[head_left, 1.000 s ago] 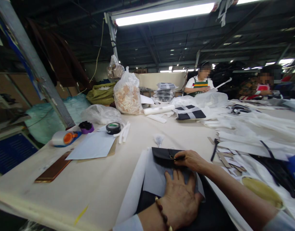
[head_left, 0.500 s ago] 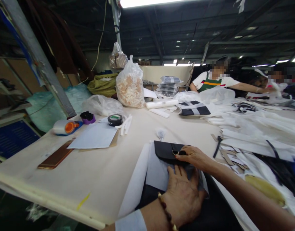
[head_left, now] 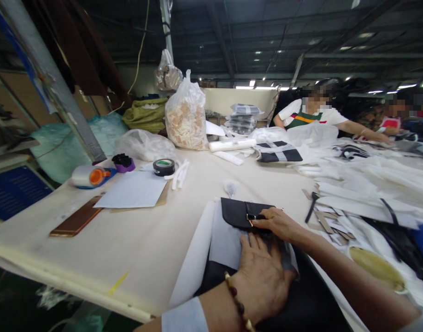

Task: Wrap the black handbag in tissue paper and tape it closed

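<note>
The cream table (head_left: 145,240) bears a black bag (head_left: 236,212), tape roll (head_left: 163,167), white sheet (head_left: 132,190) and brown board (head_left: 75,222).

Open bench (head_left: 152,240) stretches left of the black bag (head_left: 237,213), bare up to a paper sheet (head_left: 132,193) and tape roll (head_left: 163,167). On the right, card scraps (head_left: 324,223) and heaped white fabric (head_left: 370,184) block the way.

On the table (head_left: 135,244), a bag (head_left: 237,213) lies near the front edge, atop a sheet (head_left: 225,242). The left hand (head_left: 261,276) rests flat on the sheet, just before the bag. The right hand (head_left: 275,223) touches the bag's clasp (head_left: 250,216) from the right. To the left lie a paper (head_left: 132,193), a phone (head_left: 76,222) and a tape roll (head_left: 163,167). A sack (head_left: 185,117) stands behind. Strips (head_left: 353,203) lie to the right.
</note>
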### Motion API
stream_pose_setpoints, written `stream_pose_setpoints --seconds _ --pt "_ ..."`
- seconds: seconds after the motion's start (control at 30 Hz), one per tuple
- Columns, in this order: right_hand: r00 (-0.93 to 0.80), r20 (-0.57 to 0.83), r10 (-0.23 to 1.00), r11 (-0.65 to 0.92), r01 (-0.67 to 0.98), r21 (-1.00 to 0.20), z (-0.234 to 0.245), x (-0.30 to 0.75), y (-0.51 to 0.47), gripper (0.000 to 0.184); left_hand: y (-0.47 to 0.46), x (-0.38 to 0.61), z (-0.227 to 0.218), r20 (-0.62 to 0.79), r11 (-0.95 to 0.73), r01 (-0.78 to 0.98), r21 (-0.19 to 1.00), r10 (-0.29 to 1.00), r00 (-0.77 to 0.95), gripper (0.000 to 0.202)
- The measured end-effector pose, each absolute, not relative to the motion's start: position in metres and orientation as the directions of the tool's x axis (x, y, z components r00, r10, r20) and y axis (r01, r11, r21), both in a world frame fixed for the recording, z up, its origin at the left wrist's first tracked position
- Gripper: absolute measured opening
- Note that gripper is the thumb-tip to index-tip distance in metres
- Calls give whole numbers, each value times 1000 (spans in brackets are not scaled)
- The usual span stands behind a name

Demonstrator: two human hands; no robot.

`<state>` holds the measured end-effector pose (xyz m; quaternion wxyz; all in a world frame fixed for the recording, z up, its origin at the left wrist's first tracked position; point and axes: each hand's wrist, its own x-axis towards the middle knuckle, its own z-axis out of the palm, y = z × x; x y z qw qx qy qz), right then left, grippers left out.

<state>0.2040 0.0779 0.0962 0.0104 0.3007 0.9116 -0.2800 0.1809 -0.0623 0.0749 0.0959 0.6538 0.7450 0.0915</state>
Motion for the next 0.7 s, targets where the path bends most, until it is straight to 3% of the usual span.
stream_pose_setpoints --seconds 0.27,0.5,0.7 --pt "-845 -159 511 705 517 -485 86 207 78 30 -70 184 72 -7 103 972 213 995 -104 62" --pt "-909 -98 406 821 410 -399 76 214 69 25 -69 184 67 27 86 978 191 995 -93 62" --pt "-940 -88 329 843 334 -421 72 220 71 27 -77 191 67 65 96 987 133 992 -105 63"
